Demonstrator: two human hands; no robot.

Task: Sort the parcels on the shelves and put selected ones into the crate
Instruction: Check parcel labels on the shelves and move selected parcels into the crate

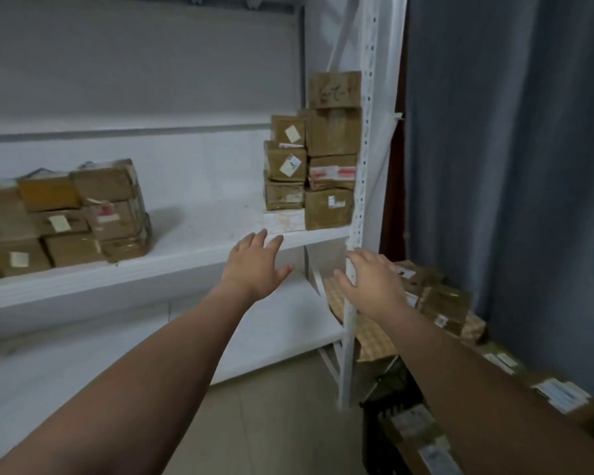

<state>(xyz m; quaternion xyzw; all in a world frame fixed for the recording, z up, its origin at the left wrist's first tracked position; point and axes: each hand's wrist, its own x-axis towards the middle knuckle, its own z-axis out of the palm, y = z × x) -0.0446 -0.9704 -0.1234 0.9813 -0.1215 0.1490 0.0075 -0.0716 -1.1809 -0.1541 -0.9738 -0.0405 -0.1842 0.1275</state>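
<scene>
Parcels (333, 132) at 1 o'clock: seven brown cardboard boxes, two columns. Left hand (254, 265) and right hand (371, 286) both spread, empty.

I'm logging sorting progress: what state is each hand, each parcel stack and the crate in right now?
Left hand, open, holding nothing.
Right hand, open, holding nothing.
Right parcel stack, upright on the shelf, untouched.
Left parcel pile, stacked on the shelf, untouched.
Crate, seems to hold parcels; blurred.
</scene>
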